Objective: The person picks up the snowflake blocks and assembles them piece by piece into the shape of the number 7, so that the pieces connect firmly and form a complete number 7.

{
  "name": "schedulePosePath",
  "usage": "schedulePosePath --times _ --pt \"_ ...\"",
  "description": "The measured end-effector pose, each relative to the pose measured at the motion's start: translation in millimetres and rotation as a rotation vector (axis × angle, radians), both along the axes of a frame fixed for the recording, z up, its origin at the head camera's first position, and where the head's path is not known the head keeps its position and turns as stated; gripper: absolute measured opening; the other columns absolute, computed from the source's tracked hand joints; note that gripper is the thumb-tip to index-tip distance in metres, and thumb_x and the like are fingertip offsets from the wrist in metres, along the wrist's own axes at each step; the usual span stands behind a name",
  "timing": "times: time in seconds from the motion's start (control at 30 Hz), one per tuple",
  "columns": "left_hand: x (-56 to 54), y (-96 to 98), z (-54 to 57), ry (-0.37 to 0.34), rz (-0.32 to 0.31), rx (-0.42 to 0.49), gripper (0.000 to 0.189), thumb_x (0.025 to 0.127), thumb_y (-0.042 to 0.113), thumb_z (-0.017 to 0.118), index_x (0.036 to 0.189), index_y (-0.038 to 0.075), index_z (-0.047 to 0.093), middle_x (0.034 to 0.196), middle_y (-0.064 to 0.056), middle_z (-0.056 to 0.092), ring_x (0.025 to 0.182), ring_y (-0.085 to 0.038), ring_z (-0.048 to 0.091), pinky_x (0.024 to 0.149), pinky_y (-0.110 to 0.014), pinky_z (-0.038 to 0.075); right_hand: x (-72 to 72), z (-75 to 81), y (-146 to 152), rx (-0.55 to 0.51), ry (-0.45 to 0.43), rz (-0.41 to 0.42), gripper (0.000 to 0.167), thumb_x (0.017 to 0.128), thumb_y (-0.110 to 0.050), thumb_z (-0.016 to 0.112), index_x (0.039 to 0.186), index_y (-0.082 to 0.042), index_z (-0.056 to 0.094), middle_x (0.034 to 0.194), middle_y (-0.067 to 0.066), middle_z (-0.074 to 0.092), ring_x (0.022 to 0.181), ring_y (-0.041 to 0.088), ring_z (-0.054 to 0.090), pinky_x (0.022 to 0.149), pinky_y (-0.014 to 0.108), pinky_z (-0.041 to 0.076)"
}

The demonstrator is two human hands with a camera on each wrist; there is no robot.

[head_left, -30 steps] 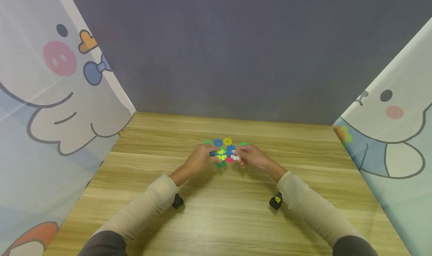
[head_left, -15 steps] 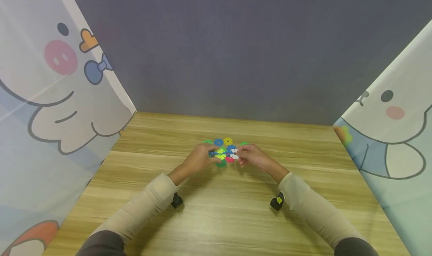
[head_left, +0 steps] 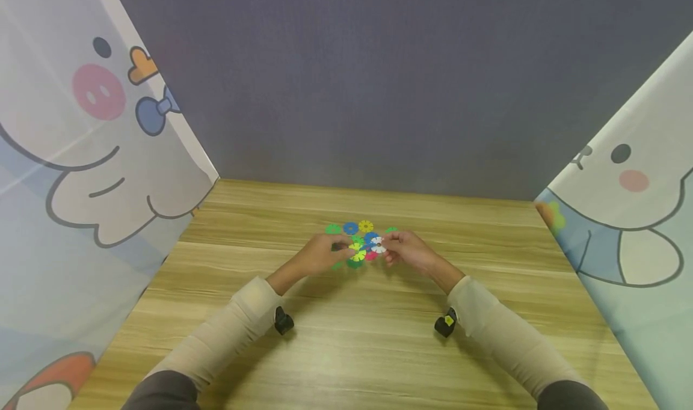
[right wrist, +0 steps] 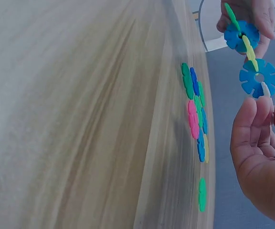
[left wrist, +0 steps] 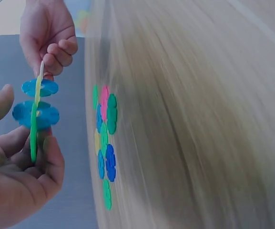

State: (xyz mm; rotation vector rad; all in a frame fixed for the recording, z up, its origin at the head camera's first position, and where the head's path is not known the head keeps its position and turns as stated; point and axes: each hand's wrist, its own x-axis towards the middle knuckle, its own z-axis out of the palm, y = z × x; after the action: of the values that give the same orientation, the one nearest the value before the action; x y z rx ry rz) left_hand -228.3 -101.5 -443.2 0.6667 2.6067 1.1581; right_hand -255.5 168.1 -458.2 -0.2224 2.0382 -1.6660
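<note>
A chain of slotted plastic discs spans the gap between both hands above the table. It joins a green disc (left wrist: 34,136), a blue disc (right wrist: 242,34), a yellow disc (head_left: 357,252), another blue disc (right wrist: 259,78) and a white disc (head_left: 378,245). My right hand (head_left: 409,249) pinches the white end between thumb and fingers. At the green end is my left hand (head_left: 319,255). Its fingers curve loosely behind the green disc in the left wrist view, while one digit stands well away from the chain. The left blue disc is hidden in the head view.
Several loose slotted discs lie flat below the chain, among them a pink disc (right wrist: 193,119), a dark green disc (left wrist: 112,113) and a dark blue disc (left wrist: 110,163). A single green disc (right wrist: 202,194) lies apart. The wooden table (head_left: 368,338) meets a grey wall (head_left: 352,85).
The left hand's grip has loosened, and the blue edge seen between its fingers is out of sight in the head view. The yellow disc has tipped slightly toward me. The right hand barely moved.
</note>
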Motion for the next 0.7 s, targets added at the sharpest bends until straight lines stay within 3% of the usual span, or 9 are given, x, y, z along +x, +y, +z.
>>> schedulePosePath --times 0.17,0.37,0.47,0.6,0.7 --pt "-1.3 -0.7 -1.8 -0.107 -0.030 0.052 0.036 0.106 0.043 0.054 0.127 0.019 0.069 0.126 -0.003 0.070 0.119 -0.024 0.064 0.102 -0.046 0.056 -2.5 0.7 1 -0.005 0.009 -0.009 0.033 0.108 -0.016 0.050 0.127 0.010 0.056 0.084 -0.001 0.060 0.073 0.008 0.058 0.070 0.023 0.058" --pt "-2.0 6.4 0.0 -0.271 -0.024 0.133 0.044 0.106 0.045 0.052 0.131 0.012 0.067 0.128 -0.008 0.068 0.108 -0.025 0.070 0.095 -0.042 0.060 -2.6 3.9 0 0.021 0.011 -0.004 0.036 0.108 -0.017 0.051 0.131 0.011 0.056 0.084 0.000 0.057 0.074 0.008 0.055 0.069 0.022 0.056" --pt "-3.5 12.3 -1.3 -0.309 -0.015 0.161 0.046 0.106 0.044 0.053 0.135 0.010 0.065 0.121 -0.013 0.069 0.105 -0.026 0.070 0.097 -0.043 0.060 -2.0 5.4 -2 0.056 0.022 0.014 0.034 0.108 -0.018 0.051 0.128 0.009 0.059 0.083 -0.001 0.056 0.074 0.009 0.054 0.071 0.024 0.056" --pt "-6.7 19.1 -4.3 -0.325 0.015 0.189 0.043 0.106 0.041 0.055 0.135 0.011 0.065 0.117 -0.011 0.071 0.102 -0.024 0.068 0.094 -0.042 0.060 -1.4 6.8 -7 0.093 0.028 0.026 0.029 0.108 -0.019 0.052 0.119 0.004 0.064 0.080 -0.001 0.055 0.073 0.011 0.054 0.072 0.025 0.057" --pt "-7.9 22.7 -4.8 -0.344 0.047 0.207 0.041 0.105 0.039 0.057 0.136 0.013 0.064 0.125 -0.006 0.072 0.107 -0.021 0.068 0.094 -0.043 0.060 -1.1 7.2 -10 0.102 0.025 0.028 0.026 0.107 -0.020 0.053 0.115 0.002 0.066 0.079 -0.001 0.054 0.072 0.011 0.054 0.072 0.026 0.057"
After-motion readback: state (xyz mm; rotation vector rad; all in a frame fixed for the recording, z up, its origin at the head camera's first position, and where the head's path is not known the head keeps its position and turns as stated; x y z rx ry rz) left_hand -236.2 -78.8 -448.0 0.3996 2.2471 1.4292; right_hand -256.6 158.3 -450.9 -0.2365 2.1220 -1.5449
